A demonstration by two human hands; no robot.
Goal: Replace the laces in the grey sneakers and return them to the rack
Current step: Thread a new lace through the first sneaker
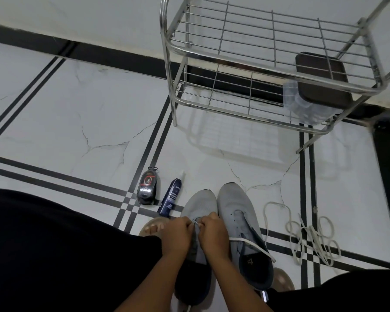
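Head view: white marble-look floor [81, 122] w/ black inlay stripes, white wall behind. I see a steel wire rack [252, 64] upper right, a dark brown box [320, 79] on its lower shelf over a clear plastic item.

Two grey sneakers [232, 206] sit side by side at bottom centre, toes pointing to the rack, dark navy heels and lining. Both hands meet over the left shoe's front eyelets: left hand [175, 235] & right hand [212, 230] each curled, pinching a thin grey lace [197, 221] between them. The right shoe has bare eyelets; a white lace [252, 244] lies across it.

More white laces [311, 239] lie looped on the floor, right of the shoes. Left of them: a black polish applicator [148, 188] & a navy spray bottle [170, 197].
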